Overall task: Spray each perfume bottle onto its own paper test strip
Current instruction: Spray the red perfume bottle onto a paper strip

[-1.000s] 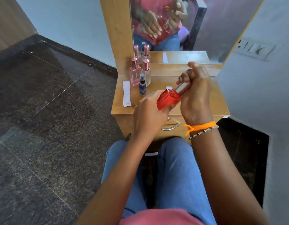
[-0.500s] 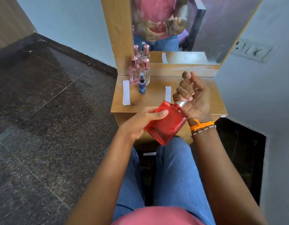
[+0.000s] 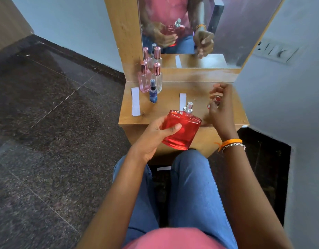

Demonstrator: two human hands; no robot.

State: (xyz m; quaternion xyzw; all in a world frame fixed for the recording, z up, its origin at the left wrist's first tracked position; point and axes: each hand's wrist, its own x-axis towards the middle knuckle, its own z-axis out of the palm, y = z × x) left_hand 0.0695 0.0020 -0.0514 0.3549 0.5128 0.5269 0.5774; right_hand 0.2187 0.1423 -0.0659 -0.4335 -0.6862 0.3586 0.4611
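My left hand (image 3: 155, 135) grips a flat red perfume bottle (image 3: 182, 131) in front of the wooden dresser top (image 3: 165, 108); its silver spray nozzle (image 3: 188, 107) is bare. My right hand (image 3: 220, 108) is over the right side of the top, closed on the bottle's red cap (image 3: 216, 100). One white paper strip (image 3: 182, 101) lies just behind the nozzle, another strip (image 3: 135, 101) at the left edge. A pink bottle (image 3: 144, 79), a clear bottle (image 3: 157, 78) and a small blue spray bottle (image 3: 153, 91) stand at the back left.
A mirror (image 3: 200, 29) rises behind the dresser top and reflects hands and bottles. A grey wall with a switch plate (image 3: 275, 51) is close on the right. Dark stone floor (image 3: 47, 123) lies to the left. My knees in blue jeans (image 3: 191, 186) are below the dresser.
The cap has come off the red bottle. My right hand carried it up and to the right over the dresser, while my left hand turned the bottle more upright.
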